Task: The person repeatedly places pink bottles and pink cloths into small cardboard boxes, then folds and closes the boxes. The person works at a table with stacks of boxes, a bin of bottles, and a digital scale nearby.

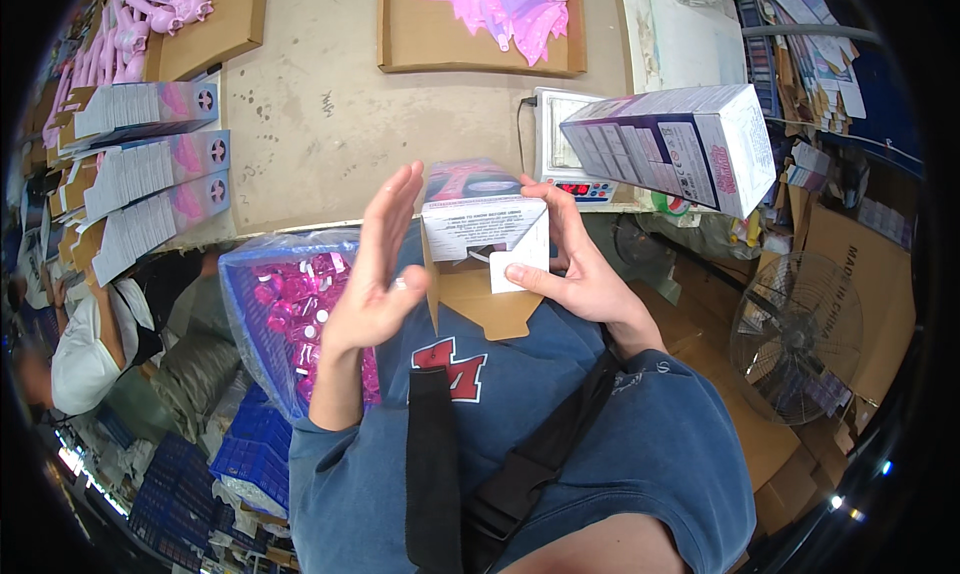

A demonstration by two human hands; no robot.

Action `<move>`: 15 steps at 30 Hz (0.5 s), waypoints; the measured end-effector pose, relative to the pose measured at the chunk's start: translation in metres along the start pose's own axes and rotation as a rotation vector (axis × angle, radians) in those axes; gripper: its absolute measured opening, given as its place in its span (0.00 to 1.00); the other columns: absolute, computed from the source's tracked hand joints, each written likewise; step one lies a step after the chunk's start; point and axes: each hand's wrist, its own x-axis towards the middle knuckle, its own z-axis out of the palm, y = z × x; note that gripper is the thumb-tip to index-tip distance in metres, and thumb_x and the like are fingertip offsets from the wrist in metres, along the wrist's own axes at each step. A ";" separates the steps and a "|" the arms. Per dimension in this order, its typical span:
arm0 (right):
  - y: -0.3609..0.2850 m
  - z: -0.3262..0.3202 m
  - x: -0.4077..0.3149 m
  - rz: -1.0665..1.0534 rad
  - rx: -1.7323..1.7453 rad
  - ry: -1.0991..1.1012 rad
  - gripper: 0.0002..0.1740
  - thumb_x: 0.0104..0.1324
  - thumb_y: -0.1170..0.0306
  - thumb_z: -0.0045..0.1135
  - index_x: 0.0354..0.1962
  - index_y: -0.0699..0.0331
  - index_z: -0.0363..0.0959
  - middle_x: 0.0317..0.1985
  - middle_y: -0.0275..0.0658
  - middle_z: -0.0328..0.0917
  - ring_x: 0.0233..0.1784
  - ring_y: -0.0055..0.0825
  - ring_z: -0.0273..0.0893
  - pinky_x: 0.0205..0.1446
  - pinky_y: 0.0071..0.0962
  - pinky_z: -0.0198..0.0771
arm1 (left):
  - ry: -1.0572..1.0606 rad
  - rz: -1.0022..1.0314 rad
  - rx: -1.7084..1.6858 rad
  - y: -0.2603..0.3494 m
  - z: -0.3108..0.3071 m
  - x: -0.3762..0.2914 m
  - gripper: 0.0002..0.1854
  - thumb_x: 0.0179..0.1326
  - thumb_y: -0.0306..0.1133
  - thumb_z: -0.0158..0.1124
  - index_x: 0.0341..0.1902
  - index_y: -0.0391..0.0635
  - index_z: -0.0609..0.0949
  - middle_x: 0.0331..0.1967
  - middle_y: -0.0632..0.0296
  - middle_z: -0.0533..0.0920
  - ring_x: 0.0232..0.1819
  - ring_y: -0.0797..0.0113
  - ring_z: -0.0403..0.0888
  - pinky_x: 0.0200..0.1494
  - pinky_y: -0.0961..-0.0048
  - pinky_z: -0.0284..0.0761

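A printed cardboard box point(480, 180) lies at the table's front edge, its end towards me. Some flaps at that end are folded in, while a brown flap point(487, 311) hangs down and a side flap stands out at the left. My right hand point(574, 263) grips the box's right side, with the thumb on a white flap point(517, 272). Held upright to the left of the box, my left hand point(386, 266) has its fingers straight and its thumb apart, and holds nothing. The inside of the box is mostly hidden.
A digital scale point(574, 188) carries another printed box point(675, 146) that juts over the table edge. Flattened boxes point(142, 161) are stacked at left. A cardboard tray point(480, 60) holds pink wing-shaped pieces. Below stands a blue crate point(247, 296) of pink bottles; a fan point(795, 338) is at right.
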 end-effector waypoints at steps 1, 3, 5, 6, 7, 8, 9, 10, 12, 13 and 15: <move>0.001 0.000 0.001 -0.007 0.010 0.003 0.47 0.66 0.74 0.68 0.74 0.51 0.47 0.79 0.47 0.46 0.82 0.40 0.48 0.66 0.39 0.72 | 0.006 0.007 -0.018 -0.012 0.002 0.001 0.55 0.70 0.62 0.59 0.82 0.37 0.45 0.83 0.44 0.47 0.85 0.50 0.42 0.82 0.55 0.40; 0.003 0.000 0.002 -0.034 0.023 0.012 0.47 0.66 0.75 0.68 0.74 0.51 0.47 0.79 0.47 0.46 0.82 0.40 0.47 0.68 0.38 0.71 | 0.019 0.018 -0.066 -0.032 0.011 0.002 0.55 0.69 0.62 0.60 0.82 0.37 0.45 0.83 0.44 0.46 0.85 0.51 0.39 0.82 0.55 0.38; 0.005 -0.001 0.003 -0.057 0.046 0.013 0.47 0.65 0.76 0.68 0.74 0.52 0.48 0.79 0.47 0.44 0.83 0.40 0.45 0.69 0.37 0.70 | 0.046 0.045 -0.130 -0.045 0.021 0.004 0.57 0.67 0.62 0.63 0.83 0.39 0.45 0.83 0.45 0.46 0.85 0.53 0.39 0.82 0.57 0.37; 0.005 -0.002 0.003 -0.061 0.065 0.011 0.47 0.65 0.76 0.67 0.74 0.52 0.48 0.80 0.47 0.43 0.83 0.40 0.45 0.70 0.37 0.69 | 0.059 0.061 -0.157 -0.050 0.025 0.007 0.57 0.67 0.60 0.65 0.83 0.39 0.44 0.83 0.44 0.46 0.85 0.53 0.40 0.82 0.57 0.38; 0.005 -0.002 0.003 -0.064 0.094 0.011 0.47 0.65 0.76 0.67 0.74 0.53 0.48 0.80 0.47 0.42 0.84 0.40 0.44 0.71 0.36 0.68 | 0.078 0.009 -0.142 -0.049 0.027 0.004 0.56 0.65 0.53 0.68 0.83 0.40 0.44 0.82 0.44 0.46 0.84 0.53 0.42 0.81 0.56 0.40; 0.005 -0.003 0.003 -0.052 0.105 -0.002 0.47 0.65 0.77 0.67 0.75 0.54 0.48 0.81 0.47 0.41 0.84 0.39 0.43 0.74 0.37 0.61 | 0.099 -0.034 -0.123 -0.049 0.030 0.001 0.56 0.64 0.46 0.71 0.83 0.42 0.44 0.82 0.44 0.47 0.83 0.53 0.45 0.81 0.56 0.42; 0.005 -0.003 0.003 -0.038 0.127 -0.013 0.47 0.65 0.77 0.67 0.75 0.55 0.48 0.81 0.47 0.40 0.84 0.38 0.43 0.78 0.38 0.53 | 0.075 -0.084 -0.093 -0.050 0.029 0.005 0.56 0.61 0.36 0.73 0.83 0.42 0.44 0.82 0.44 0.46 0.82 0.52 0.48 0.80 0.56 0.46; 0.004 -0.003 0.002 -0.033 0.139 -0.030 0.48 0.65 0.78 0.67 0.76 0.56 0.48 0.81 0.48 0.39 0.84 0.37 0.42 0.81 0.39 0.46 | 0.070 -0.093 -0.078 -0.048 0.030 0.003 0.57 0.60 0.34 0.73 0.83 0.42 0.44 0.82 0.44 0.46 0.82 0.52 0.48 0.80 0.56 0.47; 0.002 -0.003 0.003 -0.019 0.166 -0.037 0.46 0.66 0.78 0.66 0.76 0.57 0.49 0.81 0.47 0.40 0.84 0.36 0.42 0.81 0.38 0.46 | 0.055 -0.100 -0.124 -0.047 0.031 0.003 0.57 0.59 0.31 0.73 0.83 0.42 0.43 0.82 0.44 0.44 0.82 0.52 0.48 0.80 0.56 0.49; 0.001 -0.002 0.004 -0.014 0.175 -0.045 0.45 0.67 0.78 0.65 0.76 0.57 0.50 0.82 0.47 0.40 0.84 0.35 0.43 0.81 0.37 0.46 | 0.049 -0.099 -0.171 -0.046 0.032 0.003 0.58 0.59 0.29 0.73 0.83 0.42 0.43 0.82 0.44 0.44 0.82 0.52 0.49 0.80 0.56 0.50; 0.000 -0.001 0.005 -0.007 0.176 -0.021 0.43 0.68 0.79 0.63 0.76 0.58 0.51 0.81 0.47 0.41 0.84 0.34 0.43 0.81 0.36 0.46 | 0.043 -0.098 -0.179 -0.044 0.033 0.004 0.58 0.59 0.27 0.73 0.83 0.42 0.42 0.82 0.44 0.43 0.81 0.52 0.50 0.79 0.56 0.52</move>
